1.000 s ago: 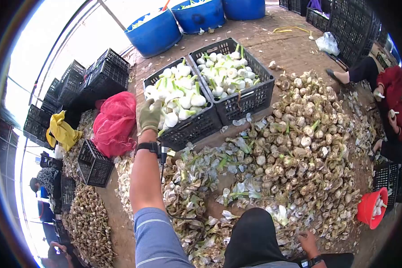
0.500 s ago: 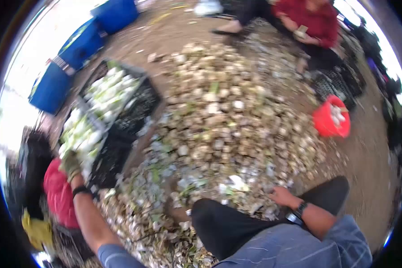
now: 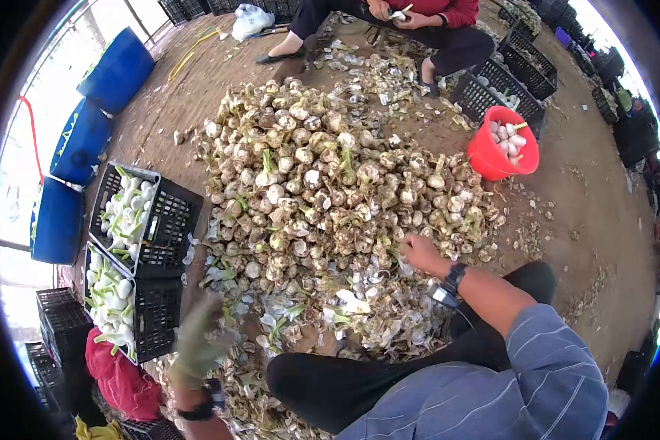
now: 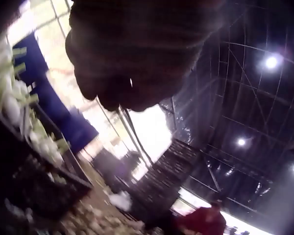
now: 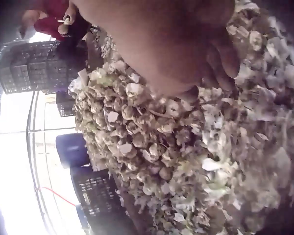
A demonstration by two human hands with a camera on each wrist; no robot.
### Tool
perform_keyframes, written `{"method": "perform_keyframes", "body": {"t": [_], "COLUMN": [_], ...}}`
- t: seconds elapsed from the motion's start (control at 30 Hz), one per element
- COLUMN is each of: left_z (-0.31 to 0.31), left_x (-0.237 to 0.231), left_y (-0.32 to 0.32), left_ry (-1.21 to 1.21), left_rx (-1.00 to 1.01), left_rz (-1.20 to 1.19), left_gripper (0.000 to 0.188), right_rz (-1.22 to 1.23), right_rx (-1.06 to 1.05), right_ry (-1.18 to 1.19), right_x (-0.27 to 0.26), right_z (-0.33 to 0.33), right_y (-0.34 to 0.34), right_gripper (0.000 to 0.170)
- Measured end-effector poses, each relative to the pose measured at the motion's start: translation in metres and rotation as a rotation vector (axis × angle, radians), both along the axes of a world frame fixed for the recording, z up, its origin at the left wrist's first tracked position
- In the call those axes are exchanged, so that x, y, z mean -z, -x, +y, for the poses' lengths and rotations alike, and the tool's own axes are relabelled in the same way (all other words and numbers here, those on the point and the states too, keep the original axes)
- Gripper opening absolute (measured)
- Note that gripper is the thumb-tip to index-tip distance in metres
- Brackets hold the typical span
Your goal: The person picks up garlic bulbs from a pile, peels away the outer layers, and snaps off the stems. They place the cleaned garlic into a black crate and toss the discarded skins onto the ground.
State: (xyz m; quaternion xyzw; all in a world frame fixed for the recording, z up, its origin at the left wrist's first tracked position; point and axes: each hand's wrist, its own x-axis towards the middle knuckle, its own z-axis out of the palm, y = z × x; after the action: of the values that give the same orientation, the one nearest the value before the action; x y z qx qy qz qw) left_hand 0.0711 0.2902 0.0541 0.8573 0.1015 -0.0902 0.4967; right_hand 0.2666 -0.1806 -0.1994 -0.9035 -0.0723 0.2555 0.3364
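Note:
My left hand [image 3: 200, 341], in a pale glove and blurred by motion, hangs between the black crates and the peelings. Its fingers look extended, with nothing visible in them; in the left wrist view the hand [image 4: 137, 54] is a dark shape. The bare right hand [image 3: 423, 255] is at the near edge of a large heap of unpeeled garlic [image 3: 308, 176]. Loosely bent fingers show on the right hand [image 5: 186, 54] in the right wrist view, with no held thing visible. Clean white garlic [image 3: 128, 209] fills two black crates [image 3: 170, 227] at the left.
Loose skins [image 3: 374, 308] cover the ground before my knees. A red bucket [image 3: 491, 158] holds some bulbs at the right. Across the heap sits a person in red [image 3: 458, 13]. Blue tubs [image 3: 56, 220] and a pink net sack [image 3: 125, 381] are at the left.
My left hand has left the garlic in the nearer crate and moved towards my body. The head view has swung right. The right hand stays low by the heap.

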Motion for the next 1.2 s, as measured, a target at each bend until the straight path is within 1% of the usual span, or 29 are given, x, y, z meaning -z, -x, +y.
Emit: {"method": "perform_keyframes", "body": {"t": [0.03,0.07,0.1,0.17,0.2,0.23,0.27,0.33,0.37,0.47,0.5,0.6,0.63,0.73,0.77,0.8,0.87,0.9,0.97,1.0,1.03,1.13,1.17,1.2], "left_z": [-0.044,-0.07,-0.091,-0.138,-0.155,-0.17,-0.185,-0.214,-0.226,-0.252,-0.255,-0.26,-0.259,-0.26,-0.262,-0.263,-0.273,-0.277,-0.278,-0.281,-0.286,-0.302,-0.3,-0.304], "left_x": [-0.005,0.008,0.021,0.011,0.015,0.022,0.029,0.037,0.042,0.067,0.071,0.085,0.094,0.106,0.123,0.093,0.083,0.076,0.059,0.051,0.043,0.043,0.04,0.038], "left_y": [-0.011,-0.017,-0.022,-0.034,-0.034,-0.032,-0.032,-0.039,-0.043,-0.035,-0.034,-0.032,-0.031,-0.036,-0.035,-0.044,-0.045,-0.046,-0.042,-0.034,-0.024,0.006,0.017,0.025], "left_ry": [-0.209,-0.231,-0.253,-0.144,-0.051,0.044,0.138,0.17,0.187,0.163,0.163,0.154,0.095,0.279,0.543,0.595,0.736,0.759,0.733,0.72,0.783,0.502,0.162,0.086], "left_rx": [0.118,0.174,0.23,0.22,0.22,0.215,0.209,0.223,0.231,0.229,0.209,0.071,0.035,-0.207,-0.303,-0.339,-0.39,-0.391,-0.311,-0.27,-0.295,-0.253,-0.171,-0.167], "left_rz": [0.011,-0.057,-0.125,-0.067,-0.049,-0.031,-0.019,0.038,0.062,0.08,0.077,0.038,-0.006,-0.027,-0.033,0.038,-0.099,-0.133,-0.099,-0.079,-0.026,-0.263,-0.399,-0.453], "left_gripper": [0.069,0.066,0.064,0.06,0.058,0.057,0.056,0.052,0.051,0.049,0.049,0.05,0.047,0.051,0.054,0.059,0.063,0.066,0.066,0.066,0.064,0.06,0.056,0.055], "right_rz": [0.011,0.021,-0.103,-0.138,-0.154,-0.337,-0.476,-0.76,-0.629,-0.675,-0.712,-0.452,-0.364,-0.386,-0.319,-0.339,0.305,0.338,0.43,0.479,0.427,0.265,0.342,0.335], "right_rx": [0.056,0.116,0.075,-0.03,-0.086,-0.229,-0.303,-0.443,-0.502,-0.631,-0.595,-0.38,-0.294,-0.033,-0.003,0.003,-0.017,-0.04,-0.015,0.001,0.031,-0.031,0.014,0.026], "right_ry": [-0.033,-0.069,-0.069,-0.081,-0.084,-0.017,-0.035,-0.073,-0.02,0.147,0.104,0.079,-0.055,-0.156,-0.25,-0.341,-0.42,-0.546,-0.703,-0.78,-0.722,-0.74,-0.72,-0.765], "right_x": [0.008,0.012,-0.017,-0.031,-0.031,-0.027,-0.02,-0.006,-0.006,-0.004,-0.003,-0.013,-0.027,-0.069,-0.083,-0.078,-0.133,-0.156,-0.186,-0.193,-0.187,-0.199,-0.206,-0.201], "right_z": [0.006,0.016,0.031,0.051,0.06,0.071,0.083,0.106,0.109,0.115,0.116,0.098,0.086,0.059,0.049,0.042,0.031,0.028,0.025,0.022,0.017,0.012,0.011,0.011], "right_y": [-0.016,-0.031,-0.039,-0.053,-0.059,-0.063,-0.067,-0.072,-0.071,-0.079,-0.081,-0.085,-0.085,-0.065,-0.055,-0.045,-0.024,-0.003,0.032,0.048,0.06,0.099,0.111,0.122], "right_gripper": [0.026,0.026,0.027,0.025,0.024,0.018,0.016,0.015,0.022,0.023,0.017,0.011,0.013,0.03,0.043,0.052,0.051,0.042,0.038,0.036,0.033,0.031,0.028,0.028]}}
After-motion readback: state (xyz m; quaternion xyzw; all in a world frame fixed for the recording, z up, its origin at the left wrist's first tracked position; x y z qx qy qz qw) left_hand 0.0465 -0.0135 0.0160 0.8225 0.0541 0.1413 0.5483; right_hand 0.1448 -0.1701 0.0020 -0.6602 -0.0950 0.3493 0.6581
